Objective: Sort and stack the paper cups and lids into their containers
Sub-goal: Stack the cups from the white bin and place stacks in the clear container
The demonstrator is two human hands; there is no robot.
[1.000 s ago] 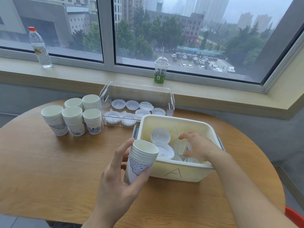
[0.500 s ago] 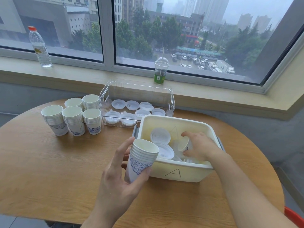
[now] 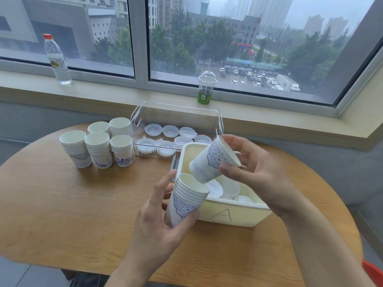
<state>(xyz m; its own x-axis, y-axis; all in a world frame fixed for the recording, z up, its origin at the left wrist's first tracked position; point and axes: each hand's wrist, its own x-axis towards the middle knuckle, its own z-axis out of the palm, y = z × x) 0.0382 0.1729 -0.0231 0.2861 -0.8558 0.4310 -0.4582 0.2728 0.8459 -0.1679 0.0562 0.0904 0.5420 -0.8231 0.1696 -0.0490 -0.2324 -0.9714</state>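
My left hand [image 3: 157, 220] grasps a nested stack of thin paper cups [image 3: 186, 198], rims ridged, blue filigree print on matte white. My right hand [image 3: 255, 168] pinches a single matching cup [image 3: 213, 159], tilted, its base at the stack's open mouth. Both hang over the near left corner of the glossy cream bin marked A [image 3: 232, 213], smooth plastic lids [image 3: 228, 188] inside. Bare round wood-grain tabletop [image 3: 62, 204] lies left.

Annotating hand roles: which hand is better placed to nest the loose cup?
Right. The right hand grips the single cup tilted just above the cup stack that the left hand steadies.
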